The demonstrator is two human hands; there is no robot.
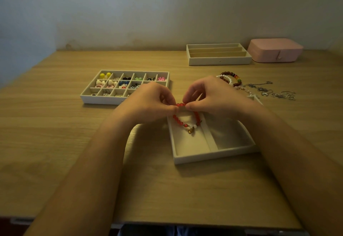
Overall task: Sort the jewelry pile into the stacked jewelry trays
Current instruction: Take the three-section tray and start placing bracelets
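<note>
Pinching the red bead bracelet (197, 116) over the 2-compartment tray (213, 156) with both your hands.
Your left hand (154, 102) and right hand (209, 96) each nip its top beads between thumb and fingertips; the loop hangs over the tray's left compartment, charm lowest. The jewelry pile (259, 89) lies beyond the tray's far right corner.
</note>
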